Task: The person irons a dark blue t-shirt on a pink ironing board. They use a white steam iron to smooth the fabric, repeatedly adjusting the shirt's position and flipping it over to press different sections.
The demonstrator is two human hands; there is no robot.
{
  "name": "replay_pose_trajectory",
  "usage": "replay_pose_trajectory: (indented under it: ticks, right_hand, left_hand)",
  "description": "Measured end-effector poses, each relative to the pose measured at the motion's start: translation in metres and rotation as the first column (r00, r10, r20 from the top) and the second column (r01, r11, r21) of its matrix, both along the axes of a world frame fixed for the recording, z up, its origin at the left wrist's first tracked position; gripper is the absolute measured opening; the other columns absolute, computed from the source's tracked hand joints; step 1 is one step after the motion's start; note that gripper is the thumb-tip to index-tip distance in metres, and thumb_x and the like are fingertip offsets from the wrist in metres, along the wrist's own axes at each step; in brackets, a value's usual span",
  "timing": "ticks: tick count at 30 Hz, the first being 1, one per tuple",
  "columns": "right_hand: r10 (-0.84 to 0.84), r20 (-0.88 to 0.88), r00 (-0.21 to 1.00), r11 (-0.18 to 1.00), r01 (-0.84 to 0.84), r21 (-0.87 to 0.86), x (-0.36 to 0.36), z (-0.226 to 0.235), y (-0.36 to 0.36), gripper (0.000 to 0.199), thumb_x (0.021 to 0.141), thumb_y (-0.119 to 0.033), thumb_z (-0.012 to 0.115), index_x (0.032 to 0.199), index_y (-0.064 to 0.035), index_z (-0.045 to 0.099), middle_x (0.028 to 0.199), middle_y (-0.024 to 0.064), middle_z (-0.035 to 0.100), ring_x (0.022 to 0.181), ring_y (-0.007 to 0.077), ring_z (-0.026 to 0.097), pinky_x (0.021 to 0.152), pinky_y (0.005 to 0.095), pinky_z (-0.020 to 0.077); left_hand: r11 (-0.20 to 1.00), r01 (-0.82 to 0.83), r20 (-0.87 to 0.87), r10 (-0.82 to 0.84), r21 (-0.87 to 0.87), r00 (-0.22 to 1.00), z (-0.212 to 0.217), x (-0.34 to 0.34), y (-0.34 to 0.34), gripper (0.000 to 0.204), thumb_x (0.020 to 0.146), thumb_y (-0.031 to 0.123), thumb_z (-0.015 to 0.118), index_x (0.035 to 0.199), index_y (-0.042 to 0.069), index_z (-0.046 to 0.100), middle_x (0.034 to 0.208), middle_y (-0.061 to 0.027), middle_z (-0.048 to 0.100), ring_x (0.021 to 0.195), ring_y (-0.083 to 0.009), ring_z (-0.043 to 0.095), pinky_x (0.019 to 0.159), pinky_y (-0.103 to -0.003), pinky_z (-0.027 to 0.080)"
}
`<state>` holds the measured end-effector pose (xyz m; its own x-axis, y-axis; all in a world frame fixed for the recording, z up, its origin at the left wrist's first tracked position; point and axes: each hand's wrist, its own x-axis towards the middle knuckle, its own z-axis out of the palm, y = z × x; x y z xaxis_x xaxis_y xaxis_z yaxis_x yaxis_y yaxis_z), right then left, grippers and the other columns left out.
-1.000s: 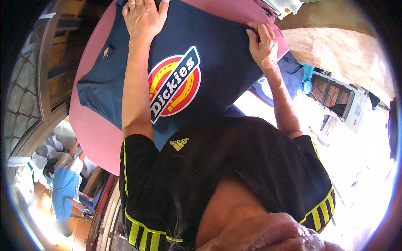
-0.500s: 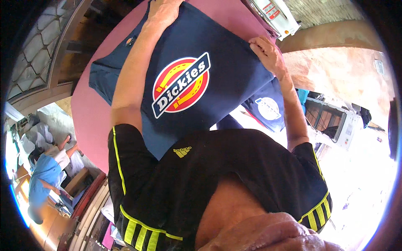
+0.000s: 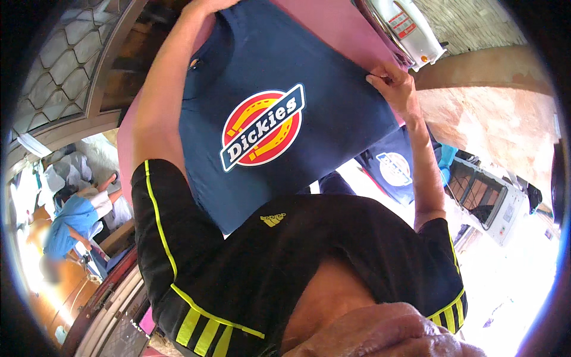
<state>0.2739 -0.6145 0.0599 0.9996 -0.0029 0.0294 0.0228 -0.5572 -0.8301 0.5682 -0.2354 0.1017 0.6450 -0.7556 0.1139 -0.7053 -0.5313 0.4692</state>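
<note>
A navy T-shirt with a large round red, yellow and white print is stretched between my hands over a pink padded surface. At the top edge of the picture, my left hand is closed on the shirt's far left side near the neckline; its fingertips are partly cut off. My right hand pinches the shirt's edge on the right between thumb and fingers. The shirt's near part hangs down toward my chest.
A white appliance with a red label stands at the far right of the pink surface. Another dark garment with a round print lies below my right forearm. A grey-white machine is at right. At left another person in blue sits.
My left hand has moved left, drawing the shirt's neckline with it, and the left sleeve no longer lies spread out. My right hand has shifted slightly right and down, still pinching the edge.
</note>
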Motion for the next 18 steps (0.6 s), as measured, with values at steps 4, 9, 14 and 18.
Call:
replay_pose_trajectory:
  ticks: [4, 9, 14, 18]
  right_hand:
    - [-0.032, 0.028, 0.999, 0.994, 0.035, -0.101, -0.005, 0.014, 0.008, 0.018, 0.087, -0.014, 0.079, 0.100, -0.0035, 0.071, 0.088, 0.0077, 0.076, 0.083, 0.0147, 0.072, 0.076, 0.0289, 0.0558]
    - [-0.027, 0.023, 0.999, 0.997, 0.029, -0.076, -0.003, 0.008, 0.004, 0.017, 0.087, -0.013, 0.079, 0.098, -0.0037, 0.072, 0.087, 0.0069, 0.076, 0.081, 0.0136, 0.071, 0.075, 0.0288, 0.0560]
    - [-0.050, 0.010, 0.999, 0.995, 0.050, -0.089, -0.003, 0.005, 0.003, 0.016, 0.086, -0.013, 0.081, 0.097, -0.0032, 0.073, 0.086, 0.0063, 0.076, 0.079, 0.0119, 0.071, 0.074, 0.0275, 0.0558]
    - [-0.054, -0.006, 0.999, 0.998, 0.054, -0.045, -0.001, 0.003, 0.002, 0.016, 0.085, -0.013, 0.081, 0.096, -0.0032, 0.073, 0.085, 0.0067, 0.076, 0.078, 0.0106, 0.070, 0.074, 0.0264, 0.0552]
  left_hand:
    - [0.929, -0.300, 0.407, 0.365, -0.216, 0.837, -0.022, -0.040, -0.015, 0.022, 0.089, -0.001, 0.053, 0.108, 0.005, 0.061, 0.100, -0.0229, 0.067, 0.100, -0.0417, 0.065, 0.086, -0.048, 0.052]
    - [0.647, -0.762, 0.239, 0.737, 0.020, 0.632, 0.001, -0.124, -0.021, 0.027, 0.091, 0.032, 0.071, 0.084, 0.006, 0.066, 0.081, -0.0185, 0.068, 0.076, -0.0402, 0.067, 0.071, -0.051, 0.053]
    - [0.643, -0.724, 0.282, 0.763, -0.250, 0.581, -0.057, -0.115, -0.006, 0.048, 0.087, 0.056, 0.071, 0.085, 0.009, 0.072, 0.089, -0.0149, 0.074, 0.088, -0.0343, 0.072, 0.077, -0.051, 0.055]
    - [0.599, -0.684, 0.256, 0.799, -0.416, 0.544, -0.071, -0.112, 0.017, 0.029, 0.089, 0.032, 0.072, 0.080, 0.005, 0.064, 0.078, -0.0181, 0.067, 0.074, -0.0380, 0.067, 0.070, -0.048, 0.053]
